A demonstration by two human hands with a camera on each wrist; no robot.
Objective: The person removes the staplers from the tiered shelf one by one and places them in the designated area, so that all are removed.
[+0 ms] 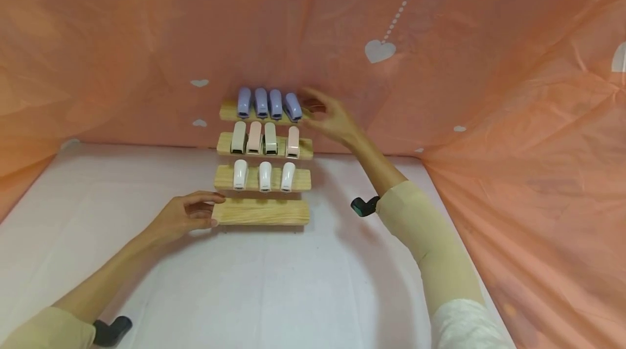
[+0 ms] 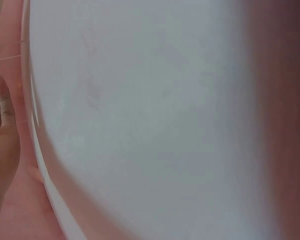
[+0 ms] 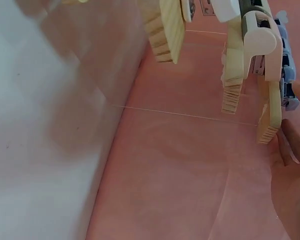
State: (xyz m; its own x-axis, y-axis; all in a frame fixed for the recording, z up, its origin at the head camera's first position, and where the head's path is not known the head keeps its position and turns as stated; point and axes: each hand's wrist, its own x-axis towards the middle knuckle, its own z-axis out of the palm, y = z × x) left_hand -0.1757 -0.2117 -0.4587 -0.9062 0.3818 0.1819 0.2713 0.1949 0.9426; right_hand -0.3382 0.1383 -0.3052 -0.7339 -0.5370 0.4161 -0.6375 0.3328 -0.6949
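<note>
A tiered wooden stand holds small staplers in rows. Several purple staplers (image 1: 261, 103) line its top shelf (image 1: 228, 111); the rightmost one leans slightly. At that shelf's right end is my right hand (image 1: 332, 118), fingers spread beside the rightmost purple stapler; the right wrist view shows the fingers (image 3: 289, 137) close to the shelf end, contact partly hidden. My left hand (image 1: 178, 217) touches the left end of the bare lowest shelf (image 1: 261, 212) with thumb and fingertips. Three white staplers (image 1: 265, 176) stand one tier up. Above them are two pink staplers (image 1: 293, 141) and two grey-green ones (image 1: 238, 137).
The stand is on a white-covered table (image 1: 195, 289), close to an orange-pink curtain (image 1: 332, 23) with white hearts. More curtain hangs at both sides. Black wrist-worn devices (image 1: 364, 206) show on both forearms. Only table and curtain, with part of the hand, appear in the left wrist view.
</note>
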